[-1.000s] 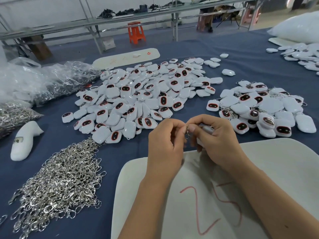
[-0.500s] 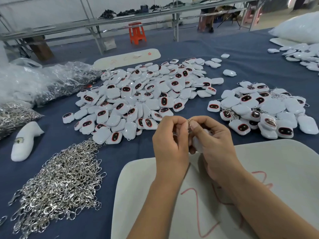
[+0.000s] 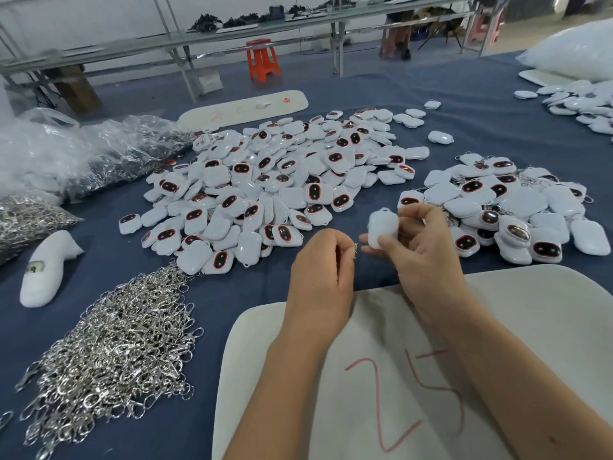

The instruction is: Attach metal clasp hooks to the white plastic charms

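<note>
Over the near edge of the blue cloth-covered table [image 3: 464,104], the right hand [image 3: 428,257] grips a blurred white rounded plastic charm [image 3: 383,227] between thumb and curled fingers, its small loop pointing up. Just to its nine o'clock, close but apart, the left hand [image 3: 320,277] pinches a small silver metal clasp hook [image 3: 355,250] at its fingertips, only a sliver of the metal showing. Both forearms lie over a white foam board [image 3: 547,310] marked with red numerals at six o'clock. A loose heap of silver metal clasp hooks [image 3: 109,353] sits at eight o'clock, and a wide spread of white charms with dark red-rimmed oval faces [image 3: 272,180] fills the twelve o'clock area. A smaller pile of charms [image 3: 517,207], with bits of metal showing among them, lies at two o'clock. Crumpled clear plastic bags [image 3: 83,151] rest at ten o'clock, with a white foam piece [image 3: 46,267] at nine o'clock.
</note>
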The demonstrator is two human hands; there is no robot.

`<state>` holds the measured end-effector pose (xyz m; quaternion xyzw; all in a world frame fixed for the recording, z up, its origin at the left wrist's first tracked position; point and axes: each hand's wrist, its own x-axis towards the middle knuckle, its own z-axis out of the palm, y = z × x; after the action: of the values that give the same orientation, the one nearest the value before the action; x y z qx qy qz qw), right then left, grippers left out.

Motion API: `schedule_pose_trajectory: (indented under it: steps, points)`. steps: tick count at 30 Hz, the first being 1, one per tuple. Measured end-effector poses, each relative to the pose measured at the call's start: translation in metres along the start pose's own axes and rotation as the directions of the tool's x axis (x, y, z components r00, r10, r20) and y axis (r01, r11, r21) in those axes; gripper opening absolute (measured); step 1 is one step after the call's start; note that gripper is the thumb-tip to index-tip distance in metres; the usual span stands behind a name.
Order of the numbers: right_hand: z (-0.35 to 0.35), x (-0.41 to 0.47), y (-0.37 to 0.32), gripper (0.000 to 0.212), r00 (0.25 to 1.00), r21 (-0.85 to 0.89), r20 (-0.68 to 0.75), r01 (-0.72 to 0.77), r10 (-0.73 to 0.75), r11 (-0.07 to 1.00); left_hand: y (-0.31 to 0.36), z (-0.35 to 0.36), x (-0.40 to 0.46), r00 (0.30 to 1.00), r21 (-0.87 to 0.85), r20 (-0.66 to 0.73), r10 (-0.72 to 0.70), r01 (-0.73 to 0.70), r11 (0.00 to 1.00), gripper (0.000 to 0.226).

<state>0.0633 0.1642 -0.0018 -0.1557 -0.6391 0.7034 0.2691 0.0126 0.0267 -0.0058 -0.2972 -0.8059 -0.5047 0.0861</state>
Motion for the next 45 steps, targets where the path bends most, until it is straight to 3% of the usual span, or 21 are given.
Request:
schedule_pose_trajectory:
  steps: [4,9,16,27,29,35,45]
  points:
    - [-0.0086,0.0032,-0.0032,0.025,0.993,-0.210,0.003,0.117,-0.119,0.971,-0.0015,-0.0024,-0.0004,0.996,0.065,0.084,0.006,-0.012,0.998,0.016]
    - [-0.0111,0.0054,-0.0058,0.020,0.989,-0.346,0.063,0.144,-0.130,0.927,-0.0001,-0.0022,-0.0009,0.991,0.094,0.136,0.014,-0.027,0.995,0.018]
    - [-0.0104,0.0031,-0.0065,0.010,0.979,-0.420,0.104,0.202,-0.174,0.885,0.0026,-0.0039,-0.0017,0.980,0.141,0.196,0.042,-0.071,0.988,0.015]
    - [-0.0095,0.0006,-0.0081,0.012,0.956,-0.596,0.179,0.294,-0.234,0.747,0.0031,-0.0041,-0.0033,0.975,0.141,0.221,0.033,-0.065,0.988,0.018]
    - [-0.0063,-0.0026,-0.0056,0.013,0.954,-0.605,0.199,0.301,-0.225,0.738,0.0025,-0.0046,-0.0023,0.978,0.132,0.206,0.018,-0.047,0.990,0.018]
    - [-0.0084,0.0017,-0.0057,0.007,0.965,-0.513,0.034,0.241,-0.261,0.824,0.0016,-0.0033,-0.0012,0.972,0.145,0.234,0.004,-0.039,0.989,0.022]
    - [-0.0102,0.0032,-0.0053,0.016,0.974,-0.550,0.111,0.224,-0.196,0.805,0.0032,-0.0040,-0.0013,0.964,0.163,0.267,-0.024,-0.020,0.986,0.023]
